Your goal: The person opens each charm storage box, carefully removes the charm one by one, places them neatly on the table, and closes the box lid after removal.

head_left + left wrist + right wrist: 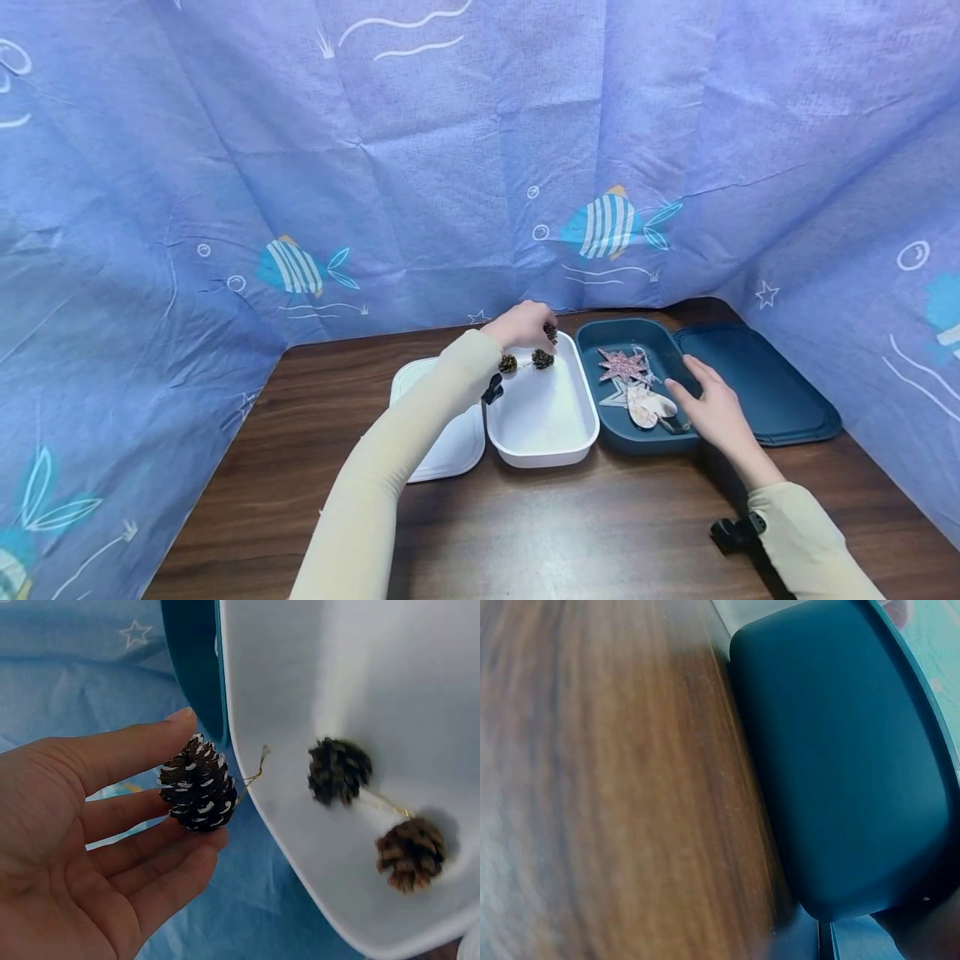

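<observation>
My left hand [525, 323] is over the far end of the white box [540, 425]. Between its thumb and fingers it holds a pine cone [199, 787] with white-tipped scales and a thin gold cord. Inside that box lie two more pine cones, a dark one [339, 771] and a browner one [411, 855]. My right hand [716, 408] is at the right rim of the dark teal box [648, 443], thumb and fingers spread. That box contains a pink glittery star [624, 365], a pale star [617, 395] and a whitish heart-like ornament [645, 407].
A white lid [457, 446] lies left of the white box, partly behind my left sleeve. To the right of the teal box lies a teal lid [780, 392]. A blue fish-print cloth [450, 208] hangs behind the brown wooden table [525, 525].
</observation>
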A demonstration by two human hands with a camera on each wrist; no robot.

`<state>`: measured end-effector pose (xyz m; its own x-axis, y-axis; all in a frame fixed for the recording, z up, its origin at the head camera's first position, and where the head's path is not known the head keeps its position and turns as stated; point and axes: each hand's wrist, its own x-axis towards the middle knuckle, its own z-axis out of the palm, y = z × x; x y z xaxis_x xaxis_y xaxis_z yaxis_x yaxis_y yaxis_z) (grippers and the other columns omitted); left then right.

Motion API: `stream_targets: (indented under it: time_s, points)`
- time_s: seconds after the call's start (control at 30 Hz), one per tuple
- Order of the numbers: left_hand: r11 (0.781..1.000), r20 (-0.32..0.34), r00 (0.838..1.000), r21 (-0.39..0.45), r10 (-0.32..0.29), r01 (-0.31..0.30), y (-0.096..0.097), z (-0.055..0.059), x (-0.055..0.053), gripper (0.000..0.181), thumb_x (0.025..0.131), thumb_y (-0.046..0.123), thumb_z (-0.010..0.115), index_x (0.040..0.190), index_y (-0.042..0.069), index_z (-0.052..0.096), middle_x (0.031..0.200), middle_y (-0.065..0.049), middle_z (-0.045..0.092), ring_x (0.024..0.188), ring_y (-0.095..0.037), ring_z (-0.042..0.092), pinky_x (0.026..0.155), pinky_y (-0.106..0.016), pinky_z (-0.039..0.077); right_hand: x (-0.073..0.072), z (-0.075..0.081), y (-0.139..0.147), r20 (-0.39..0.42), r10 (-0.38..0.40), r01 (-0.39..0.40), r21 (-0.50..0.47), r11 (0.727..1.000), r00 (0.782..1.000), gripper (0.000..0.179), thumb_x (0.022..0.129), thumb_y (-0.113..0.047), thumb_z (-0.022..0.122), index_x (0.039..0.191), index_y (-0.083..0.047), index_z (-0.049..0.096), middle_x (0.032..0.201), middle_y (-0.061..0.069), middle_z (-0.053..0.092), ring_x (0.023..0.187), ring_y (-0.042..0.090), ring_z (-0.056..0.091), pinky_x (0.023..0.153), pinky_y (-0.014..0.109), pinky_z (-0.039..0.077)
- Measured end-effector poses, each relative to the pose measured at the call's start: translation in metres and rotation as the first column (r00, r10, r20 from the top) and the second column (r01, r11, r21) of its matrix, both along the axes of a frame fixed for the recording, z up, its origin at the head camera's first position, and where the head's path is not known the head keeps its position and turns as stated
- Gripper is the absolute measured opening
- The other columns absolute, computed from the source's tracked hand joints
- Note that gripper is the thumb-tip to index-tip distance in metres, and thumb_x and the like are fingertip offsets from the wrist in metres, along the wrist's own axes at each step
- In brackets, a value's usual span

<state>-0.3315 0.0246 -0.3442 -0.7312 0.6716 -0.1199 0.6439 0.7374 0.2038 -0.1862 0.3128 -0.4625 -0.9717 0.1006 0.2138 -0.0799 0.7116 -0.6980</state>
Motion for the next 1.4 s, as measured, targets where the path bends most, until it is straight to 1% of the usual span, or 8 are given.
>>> stream_targets:
  time_s: [0.23, 0.5, 0.73, 0.9, 1.03, 1.13, 1.27, 1.4]
  points:
    - [0.994, 0.021, 0.995, 0.046, 0.097, -0.098, -0.043, 0.006, -0.01, 0.054, 0.088, 0.02, 0.079, 0.136, 0.001, 0.062, 0.137, -0.013, 0.061, 0.128, -0.029, 0.055, 0.107, -0.036, 0.044, 0.0, -0.001, -0.001, 0.009, -0.007, 0.007, 0.006, 1.0, 1.0, 0.072, 0.105, -0.038, 0.053, 0.153, 0.009, 0.028, 0.155, 0.037, 0.027, 0.141, 0.058, 0.023, 0.107, 0.073, 0.024]
    - [0.979, 0.033, 0.982, 0.076, 0.188, -0.19, -0.106, 0.02, -0.019, 0.053, 0.089, 0.02, 0.078, 0.136, 0.001, 0.061, 0.136, -0.016, 0.061, 0.125, -0.032, 0.056, 0.102, -0.042, 0.047, 0.001, 0.001, 0.001, 0.003, 0.006, -0.006, 0.001, 1.0, 1.0, 0.072, 0.105, -0.038, 0.052, 0.154, 0.009, 0.027, 0.155, 0.036, 0.026, 0.14, 0.058, 0.023, 0.105, 0.074, 0.025]
    - [0.945, 0.048, 0.949, 0.091, 0.311, -0.314, -0.169, 0.031, -0.022, 0.058, 0.09, 0.02, 0.078, 0.141, 0.0, 0.056, 0.14, -0.019, 0.057, 0.129, -0.037, 0.052, 0.106, -0.049, 0.045, 0.0, 0.001, 0.001, 0.001, 0.005, -0.005, 0.005, 1.0, 1.0, 0.071, 0.105, -0.036, 0.053, 0.154, 0.009, 0.027, 0.155, 0.036, 0.026, 0.14, 0.058, 0.023, 0.105, 0.074, 0.025]
    - [0.911, 0.06, 0.919, 0.118, 0.39, -0.394, -0.217, 0.034, -0.017, 0.058, 0.091, 0.019, 0.077, 0.141, -0.001, 0.056, 0.14, -0.023, 0.056, 0.127, -0.04, 0.052, 0.102, -0.053, 0.046, -0.001, 0.001, 0.0, -0.006, 0.014, -0.014, 0.008, 1.0, 1.0, 0.071, 0.105, -0.036, 0.053, 0.153, 0.01, 0.028, 0.155, 0.037, 0.026, 0.14, 0.058, 0.024, 0.105, 0.074, 0.025]
    - [0.887, 0.08, 0.898, 0.138, 0.433, -0.44, -0.25, 0.031, -0.014, 0.059, 0.092, 0.017, 0.075, 0.143, -0.002, 0.053, 0.141, -0.026, 0.053, 0.127, -0.043, 0.051, 0.102, -0.055, 0.046, -0.001, 0.0, 0.0, -0.006, 0.02, -0.02, 0.007, 1.0, 1.0, 0.072, 0.105, -0.038, 0.053, 0.154, 0.009, 0.027, 0.155, 0.037, 0.026, 0.14, 0.058, 0.024, 0.105, 0.074, 0.026]
    - [0.877, 0.091, 0.89, 0.15, 0.448, -0.456, -0.268, 0.029, -0.01, 0.06, 0.093, 0.018, 0.074, 0.144, -0.003, 0.051, 0.141, -0.028, 0.052, 0.126, -0.045, 0.051, 0.101, -0.056, 0.046, 0.0, -0.001, 0.001, -0.004, 0.021, -0.021, 0.005, 1.0, 1.0, 0.073, 0.106, -0.039, 0.052, 0.154, 0.009, 0.026, 0.155, 0.037, 0.026, 0.14, 0.058, 0.023, 0.104, 0.075, 0.026]
    - [0.864, 0.111, 0.881, 0.174, 0.46, -0.473, -0.283, 0.023, -0.007, 0.062, 0.093, 0.016, 0.073, 0.146, -0.004, 0.048, 0.145, -0.029, 0.047, 0.129, -0.046, 0.048, 0.103, -0.059, 0.043, -0.001, 0.0, 0.003, 0.003, 0.021, -0.021, 0.0, 1.0, 1.0, 0.074, 0.106, -0.04, 0.051, 0.155, 0.009, 0.025, 0.156, 0.037, 0.024, 0.141, 0.058, 0.022, 0.105, 0.075, 0.024]
    - [0.853, 0.13, 0.872, 0.184, 0.472, -0.489, -0.291, 0.008, -0.006, 0.061, 0.092, 0.014, 0.074, 0.145, -0.004, 0.048, 0.145, -0.029, 0.048, 0.131, -0.046, 0.047, 0.105, -0.059, 0.041, -0.002, -0.001, 0.002, 0.009, 0.023, -0.023, 0.001, 1.0, 1.0, 0.074, 0.106, -0.041, 0.051, 0.155, 0.009, 0.025, 0.155, 0.037, 0.024, 0.141, 0.058, 0.022, 0.105, 0.075, 0.024]
